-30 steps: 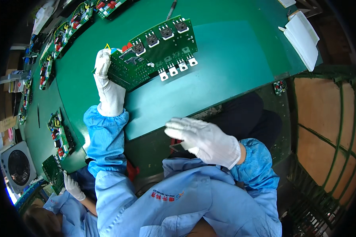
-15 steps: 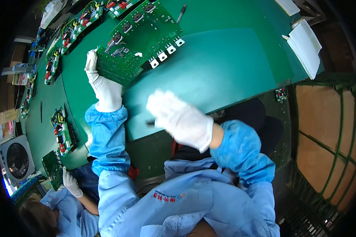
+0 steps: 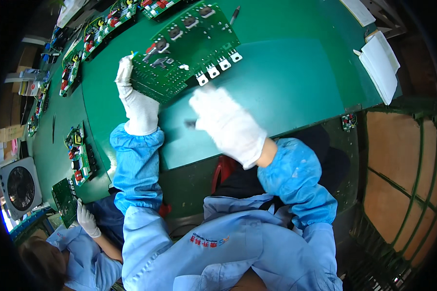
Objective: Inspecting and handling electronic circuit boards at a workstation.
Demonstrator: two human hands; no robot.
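A green circuit board [image 3: 172,68] is held tilted above the table, its solder side showing. Several white tabs with holes stick out along its near edge, and dark round parts line the far edge. Wearing a white glove, my left hand [image 3: 138,104] grips the board by its left end. My right hand [image 3: 228,123], gloved too and smeared by motion, is just short of the white tabs. Its fingers are closed round something I cannot make out; a dark blurred end [image 3: 191,124] pokes out beside the thumb.
Several populated circuit boards [image 3: 80,155] lie along the table's left and far side. A black pen [image 3: 235,15] lies beyond my board. White papers [image 3: 379,65] rest at the right edge. At lower left, a co-worker's gloved hand [image 3: 87,220] holds another board [image 3: 64,201].
My right hand has moved up and away from me, closer to the board's near edge. My left hand keeps its grip on the board. The whole view has shifted slightly.
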